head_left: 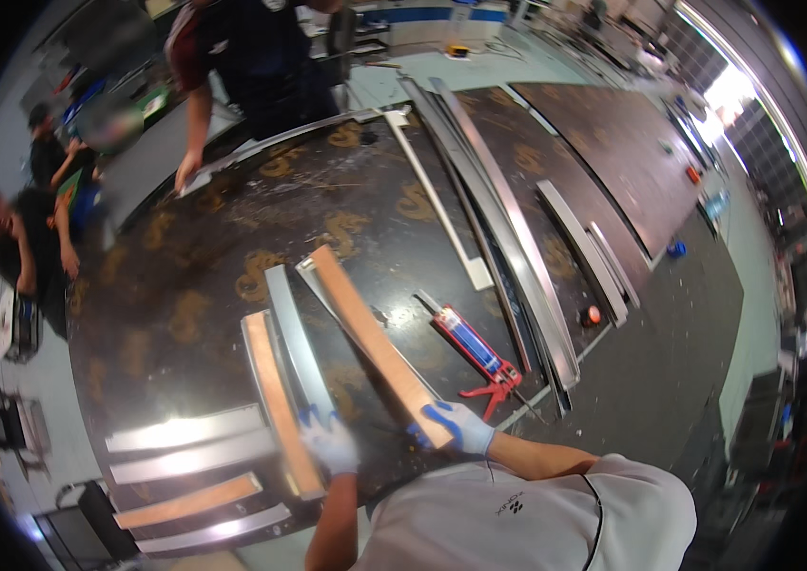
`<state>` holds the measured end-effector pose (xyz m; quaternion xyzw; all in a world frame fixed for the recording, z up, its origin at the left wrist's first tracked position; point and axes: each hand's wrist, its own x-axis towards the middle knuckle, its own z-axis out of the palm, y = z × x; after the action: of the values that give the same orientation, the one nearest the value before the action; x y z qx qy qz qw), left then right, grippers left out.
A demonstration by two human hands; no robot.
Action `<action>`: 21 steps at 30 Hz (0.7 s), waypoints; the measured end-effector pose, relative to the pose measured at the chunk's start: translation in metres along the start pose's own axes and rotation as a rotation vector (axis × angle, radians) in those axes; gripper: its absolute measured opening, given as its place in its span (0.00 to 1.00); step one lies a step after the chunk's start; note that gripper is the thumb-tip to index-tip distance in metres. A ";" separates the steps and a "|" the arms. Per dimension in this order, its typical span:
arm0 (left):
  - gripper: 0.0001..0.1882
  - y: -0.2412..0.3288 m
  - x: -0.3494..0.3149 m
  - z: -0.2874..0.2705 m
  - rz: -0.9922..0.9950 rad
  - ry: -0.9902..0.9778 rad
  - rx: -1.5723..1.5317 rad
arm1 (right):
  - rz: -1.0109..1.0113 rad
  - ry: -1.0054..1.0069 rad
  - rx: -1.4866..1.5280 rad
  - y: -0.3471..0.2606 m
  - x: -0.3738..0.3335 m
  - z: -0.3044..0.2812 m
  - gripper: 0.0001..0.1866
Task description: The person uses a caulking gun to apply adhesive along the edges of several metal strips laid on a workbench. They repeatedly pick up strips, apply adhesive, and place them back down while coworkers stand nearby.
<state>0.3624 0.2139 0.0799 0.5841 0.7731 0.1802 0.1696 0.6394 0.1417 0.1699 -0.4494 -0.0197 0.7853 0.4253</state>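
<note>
My right hand (pixel 460 428), in a white and blue work glove, is closed around the near end of a long wood-faced strip (pixel 375 343). This strip slants away across the dark table, with a pale metal edge along its left side. My left hand (pixel 329 444), gloved alike and smeared by motion, is at the near end of a silver metal strip (pixel 297 328); whether its fingers grip that strip cannot be made out. Left of it lies another wood-faced strip (pixel 275 400) with a metal edge. A red caulking gun (pixel 475 347) holding a blue and white cartridge rests right of my right hand's strip.
Metal strips (pixel 189 452) and a short wood-faced strip (pixel 189 502) lie at the near left. Long metal profiles (pixel 508 219) and a white bar (pixel 437 195) stretch across the right side. A person (pixel 256 71) stands at the far edge; others are at the left.
</note>
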 end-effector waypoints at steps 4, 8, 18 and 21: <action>0.43 0.069 -0.027 0.013 -0.037 -0.333 -0.851 | -0.027 -0.057 -0.207 0.044 -0.010 0.001 0.29; 0.47 0.097 -0.049 0.043 -0.154 -0.223 -0.926 | -0.305 0.030 -1.042 0.051 -0.004 -0.053 0.29; 0.44 0.064 -0.121 0.053 0.137 0.072 -0.261 | -0.126 0.810 -0.975 0.050 -0.001 -0.232 0.49; 0.44 0.090 -0.133 0.047 -0.064 -0.100 -0.563 | -0.118 0.878 -0.937 0.049 0.030 -0.231 0.36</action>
<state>0.4951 0.1126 0.0886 0.4973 0.7014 0.3533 0.3687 0.7675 0.0504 -0.0085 -0.8653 -0.2094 0.4116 0.1948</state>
